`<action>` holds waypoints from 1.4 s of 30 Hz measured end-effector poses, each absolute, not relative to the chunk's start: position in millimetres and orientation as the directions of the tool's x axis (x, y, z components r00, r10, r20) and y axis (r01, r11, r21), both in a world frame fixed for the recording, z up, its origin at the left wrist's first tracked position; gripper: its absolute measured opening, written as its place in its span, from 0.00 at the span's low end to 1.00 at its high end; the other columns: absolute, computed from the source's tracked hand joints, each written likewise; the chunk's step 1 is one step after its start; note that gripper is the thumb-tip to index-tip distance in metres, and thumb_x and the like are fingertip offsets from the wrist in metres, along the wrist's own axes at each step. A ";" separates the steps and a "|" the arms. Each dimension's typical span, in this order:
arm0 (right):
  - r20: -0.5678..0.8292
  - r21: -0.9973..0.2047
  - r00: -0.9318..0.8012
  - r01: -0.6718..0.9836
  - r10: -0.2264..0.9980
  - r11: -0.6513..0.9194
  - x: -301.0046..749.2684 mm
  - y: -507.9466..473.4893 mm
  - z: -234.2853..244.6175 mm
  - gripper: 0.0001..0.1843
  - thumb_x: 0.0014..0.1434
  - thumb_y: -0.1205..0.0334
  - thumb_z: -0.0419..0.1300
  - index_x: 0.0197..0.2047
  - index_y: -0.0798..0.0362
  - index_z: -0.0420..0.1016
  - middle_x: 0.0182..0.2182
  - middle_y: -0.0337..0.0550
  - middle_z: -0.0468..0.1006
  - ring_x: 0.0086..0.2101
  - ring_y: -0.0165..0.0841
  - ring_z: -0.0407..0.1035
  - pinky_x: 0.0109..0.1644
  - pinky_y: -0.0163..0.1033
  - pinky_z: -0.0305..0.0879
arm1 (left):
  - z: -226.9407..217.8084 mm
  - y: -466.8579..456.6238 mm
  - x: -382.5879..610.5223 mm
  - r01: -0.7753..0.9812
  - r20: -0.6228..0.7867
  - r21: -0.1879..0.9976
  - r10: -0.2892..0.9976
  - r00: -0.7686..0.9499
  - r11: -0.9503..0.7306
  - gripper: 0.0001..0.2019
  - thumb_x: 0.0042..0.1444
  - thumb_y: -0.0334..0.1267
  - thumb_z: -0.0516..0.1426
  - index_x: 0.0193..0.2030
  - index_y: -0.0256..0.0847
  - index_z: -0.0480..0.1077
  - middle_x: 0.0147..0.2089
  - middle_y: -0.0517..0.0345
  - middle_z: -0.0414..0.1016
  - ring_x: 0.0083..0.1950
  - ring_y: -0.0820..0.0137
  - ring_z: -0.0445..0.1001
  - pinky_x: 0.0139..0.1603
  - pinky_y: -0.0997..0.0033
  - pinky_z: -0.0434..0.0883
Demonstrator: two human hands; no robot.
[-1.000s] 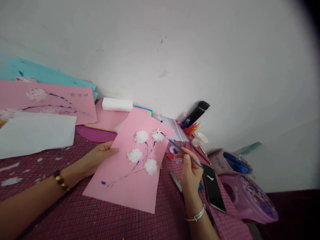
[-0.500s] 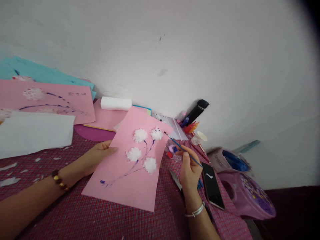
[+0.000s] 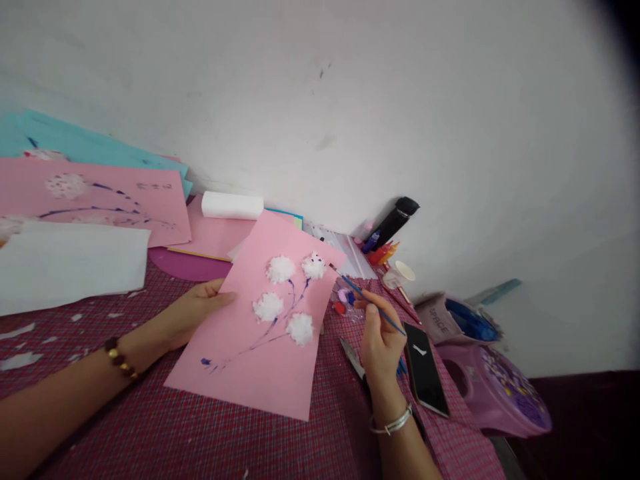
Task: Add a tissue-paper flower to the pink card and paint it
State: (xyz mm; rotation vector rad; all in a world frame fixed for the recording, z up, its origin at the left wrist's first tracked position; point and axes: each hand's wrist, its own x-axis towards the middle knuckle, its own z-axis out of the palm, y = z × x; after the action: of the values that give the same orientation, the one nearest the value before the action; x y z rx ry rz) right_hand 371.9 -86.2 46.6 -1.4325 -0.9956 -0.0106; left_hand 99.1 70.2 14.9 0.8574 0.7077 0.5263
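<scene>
My left hand grips the left edge of a pink sheet of paper, thumb on top and the other fingers underneath. The sheet is tilted and bears several fluffy white flowers and thin blue painted stems. Dark dots mark the upper right flower. Pinched in my right hand is a blue-handled paintbrush; its dark tip is just right of that flower, over the sheet. Daubs of purple, blue and red paint lie on clear plastic beside the brush.
Scissors and a phone lie by my right forearm. Paint bottles, a paper cup and a black cylinder stand near the wall. Other painted pink sheets, white paper and scraps are on the left. A purple stool is at right.
Hardly anything differs. The brush and sheet keep nearly the same place, with only a slight shift of the whole view.
</scene>
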 end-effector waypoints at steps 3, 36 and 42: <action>0.593 -0.770 0.559 0.605 0.580 0.204 373.4 -89.2 44.5 0.11 0.64 0.59 0.57 0.44 0.47 0.80 0.40 0.44 0.82 0.42 0.38 0.75 0.51 0.50 0.68 | 15.3 69.9 99.0 -0.143 -0.337 0.818 0.667 0.665 0.557 0.24 0.50 0.40 0.69 0.53 0.38 0.74 0.40 0.49 0.83 0.34 0.64 0.81 0.36 0.65 0.78; 0.729 -0.432 0.142 0.855 0.669 0.288 357.5 -88.9 56.0 0.14 0.65 0.70 0.54 0.48 0.45 0.75 0.42 0.39 0.80 0.46 0.35 0.73 0.58 0.51 0.63 | 11.0 72.3 99.1 -0.132 -0.309 0.837 0.658 0.686 0.531 0.26 0.50 0.42 0.68 0.56 0.38 0.73 0.41 0.51 0.83 0.33 0.66 0.80 0.34 0.69 0.76; 0.727 -0.561 0.332 0.792 0.601 0.242 361.6 -89.9 52.0 0.13 0.66 0.67 0.54 0.48 0.47 0.76 0.43 0.43 0.80 0.46 0.38 0.72 0.54 0.52 0.66 | 11.0 71.6 99.6 -0.102 -0.324 0.849 0.662 0.676 0.519 0.24 0.51 0.41 0.68 0.55 0.37 0.74 0.38 0.52 0.83 0.31 0.68 0.79 0.32 0.71 0.75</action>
State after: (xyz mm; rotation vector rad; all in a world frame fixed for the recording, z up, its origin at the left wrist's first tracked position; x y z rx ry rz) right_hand 361.6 -89.9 52.0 -1.4469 -1.3562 -0.2086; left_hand 99.6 71.6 11.0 0.9190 0.6972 0.5051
